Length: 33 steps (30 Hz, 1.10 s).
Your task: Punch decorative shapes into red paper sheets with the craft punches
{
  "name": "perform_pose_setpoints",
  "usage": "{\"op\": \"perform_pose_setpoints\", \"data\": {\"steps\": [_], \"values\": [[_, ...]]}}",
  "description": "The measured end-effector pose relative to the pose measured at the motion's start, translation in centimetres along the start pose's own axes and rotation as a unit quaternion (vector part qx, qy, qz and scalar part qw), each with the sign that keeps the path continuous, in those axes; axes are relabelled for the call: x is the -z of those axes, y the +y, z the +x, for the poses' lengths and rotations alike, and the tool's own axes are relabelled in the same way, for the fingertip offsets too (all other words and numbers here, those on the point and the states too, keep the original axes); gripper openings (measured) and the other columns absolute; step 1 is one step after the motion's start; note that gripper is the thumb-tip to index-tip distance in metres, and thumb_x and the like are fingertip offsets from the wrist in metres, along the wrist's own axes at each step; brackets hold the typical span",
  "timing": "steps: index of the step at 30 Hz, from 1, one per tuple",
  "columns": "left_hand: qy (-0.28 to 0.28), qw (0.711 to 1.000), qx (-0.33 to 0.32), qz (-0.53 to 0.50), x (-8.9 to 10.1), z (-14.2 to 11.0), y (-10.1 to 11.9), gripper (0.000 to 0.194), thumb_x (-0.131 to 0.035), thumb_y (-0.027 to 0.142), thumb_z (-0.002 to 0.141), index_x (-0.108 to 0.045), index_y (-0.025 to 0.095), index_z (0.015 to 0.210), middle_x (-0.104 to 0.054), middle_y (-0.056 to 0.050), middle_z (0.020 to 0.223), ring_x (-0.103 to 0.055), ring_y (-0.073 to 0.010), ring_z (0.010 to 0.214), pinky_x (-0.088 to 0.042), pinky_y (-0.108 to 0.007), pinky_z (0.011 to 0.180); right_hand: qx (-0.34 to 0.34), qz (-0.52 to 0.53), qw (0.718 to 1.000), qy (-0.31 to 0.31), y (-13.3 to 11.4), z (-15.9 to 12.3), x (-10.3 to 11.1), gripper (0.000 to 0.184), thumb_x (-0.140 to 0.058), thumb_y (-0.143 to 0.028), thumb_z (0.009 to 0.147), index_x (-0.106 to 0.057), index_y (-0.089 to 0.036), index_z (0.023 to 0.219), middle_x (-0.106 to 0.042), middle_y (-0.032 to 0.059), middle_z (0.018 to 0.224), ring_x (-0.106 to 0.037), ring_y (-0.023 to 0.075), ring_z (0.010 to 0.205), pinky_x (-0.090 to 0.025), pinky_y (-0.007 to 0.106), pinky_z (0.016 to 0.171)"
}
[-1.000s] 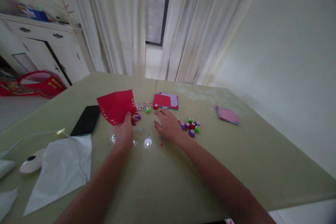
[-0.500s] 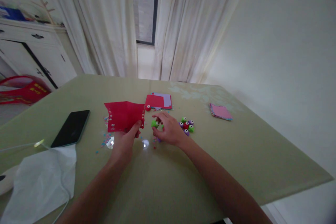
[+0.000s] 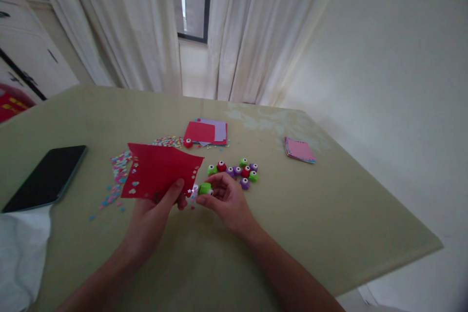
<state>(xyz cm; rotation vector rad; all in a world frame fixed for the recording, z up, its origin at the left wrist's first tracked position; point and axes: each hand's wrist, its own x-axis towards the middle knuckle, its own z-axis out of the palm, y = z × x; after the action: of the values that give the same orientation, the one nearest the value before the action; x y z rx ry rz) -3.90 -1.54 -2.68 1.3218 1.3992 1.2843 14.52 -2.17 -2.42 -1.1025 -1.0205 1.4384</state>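
My left hand (image 3: 155, 219) pinches a red sheet of paper (image 3: 157, 168) at its near edge, thumb on top. Small hearts, stars and other shapes are cut through along the paper's left and right edges. In the fingers of my right hand (image 3: 230, 202) is a small green paper punch (image 3: 205, 188), close to the paper's lower right corner; whether it touches the paper I cannot tell. Just beyond that hand, several red, green and purple paper punches (image 3: 245, 171) sit in a cluster. One red punch (image 3: 187, 143) stands apart, beside a stack of coloured paper.
Punched-out confetti (image 3: 119, 170) lies scattered left of and behind the red paper. A stack of red and lilac sheets (image 3: 201, 131) is farther back, a pink stack (image 3: 300, 149) to the right. On the left are a black phone (image 3: 46, 175) and a white cloth-like sheet (image 3: 24, 258).
My right hand has brought the green punch nearer to the red paper's right edge. The paper has come closer and tilted. The view has shifted, with the phone now farther left.
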Motion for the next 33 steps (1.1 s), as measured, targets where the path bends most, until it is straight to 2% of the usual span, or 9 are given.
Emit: {"op": "perform_pose_setpoints", "data": {"steps": [3,6,9,14,19,26,29,33], "values": [[-0.03,0.999,-0.005,0.025,0.2,-0.1,0.8,0.046,-0.069,0.055,0.091,-0.065,0.024,0.057,-0.067,-0.002,0.062,-0.065,-0.0205,0.063,-0.053,-0.03,0.065,0.004,-0.012,1.0,-0.009,0.1,-0.2,0.0,0.055,-0.103,-0.039,0.06,-0.067,-0.022,0.098,-0.07,-0.0024,0.083,-0.062,0.0138,0.07,-0.049,0.026,0.063],[-0.033,0.999,-0.012,0.03,0.0,-0.2,1.7,0.041,-0.071,0.057,0.084,-0.066,0.025,0.058,-0.068,-0.002,0.06,-0.065,-0.0228,0.06,-0.053,-0.032,0.06,0.025,-0.028,0.999,-0.005,0.1,-0.4,-0.1,0.053,-0.103,-0.037,0.06,-0.069,-0.023,0.097,-0.066,-0.0034,0.079,-0.059,0.0141,0.07,-0.047,0.026,0.063],[-0.039,0.998,-0.013,0.037,-0.3,-0.1,2.3,0.041,-0.071,0.058,0.081,-0.065,0.026,0.056,-0.067,-0.003,0.058,-0.063,-0.0233,0.057,-0.053,-0.032,0.056,0.035,-0.024,0.999,-0.004,0.0,-0.5,-0.2,0.051,-0.102,-0.038,0.062,-0.069,-0.023,0.098,-0.069,-0.002,0.083,-0.062,0.0152,0.072,-0.049,0.028,0.065],[-0.047,0.998,-0.007,0.031,-0.4,0.0,1.8,0.037,-0.072,0.058,0.081,-0.068,0.026,0.062,-0.067,-0.002,0.057,-0.063,-0.0229,0.054,-0.053,-0.031,0.053,0.03,0.013,0.999,0.003,-0.1,-0.4,-0.3,0.053,-0.102,-0.038,0.062,-0.067,-0.024,0.1,-0.074,-0.001,0.085,-0.068,0.0169,0.074,-0.053,0.029,0.069],[-0.071,0.997,-0.008,0.007,-0.5,-0.1,1.0,0.033,-0.075,0.056,0.08,-0.074,0.025,0.069,-0.073,-0.004,0.063,-0.069,-0.0242,0.058,-0.057,-0.032,0.055,-0.006,0.039,0.999,-0.016,-0.4,-0.4,-0.2,0.06,-0.105,-0.037,0.053,-0.065,-0.024,0.096,-0.076,-0.0003,0.086,-0.072,0.0196,0.077,-0.056,0.032,0.071],[-0.064,0.997,0.003,0.038,-0.4,0.3,1.2,0.037,-0.079,0.062,0.071,-0.075,0.026,0.063,-0.071,-0.004,0.058,-0.068,-0.025,0.054,-0.058,-0.034,0.054,-0.003,0.02,1.0,-0.008,-0.2,0.0,0.3,0.054,-0.104,-0.04,0.056,-0.077,-0.023,0.099,-0.074,0.0,0.086,-0.07,0.0193,0.076,-0.056,0.034,0.074],[-0.058,0.997,0.011,0.053,-0.4,0.4,1.2,0.032,-0.081,0.058,0.069,-0.077,0.027,0.065,-0.071,-0.003,0.057,-0.067,-0.0251,0.051,-0.057,-0.035,0.054,-0.018,0.035,0.999,-0.016,0.1,0.1,0.6,0.053,-0.103,-0.043,0.057,-0.077,-0.024,0.099,-0.074,-0.0004,0.087,-0.069,0.0173,0.075,-0.056,0.032,0.072],[-0.027,0.999,-0.018,0.041,-0.4,0.5,0.9,0.025,-0.087,0.051,0.067,-0.081,0.028,0.077,-0.079,-0.004,0.074,-0.073,-0.028,0.065,-0.061,-0.038,0.065,-0.031,0.062,0.997,-0.017,0.2,0.1,0.7,0.048,-0.097,-0.052,0.067,-0.077,-0.022,0.1,-0.072,-0.0016,0.08,-0.064,0.013,0.066,-0.051,0.027,0.064]]}}
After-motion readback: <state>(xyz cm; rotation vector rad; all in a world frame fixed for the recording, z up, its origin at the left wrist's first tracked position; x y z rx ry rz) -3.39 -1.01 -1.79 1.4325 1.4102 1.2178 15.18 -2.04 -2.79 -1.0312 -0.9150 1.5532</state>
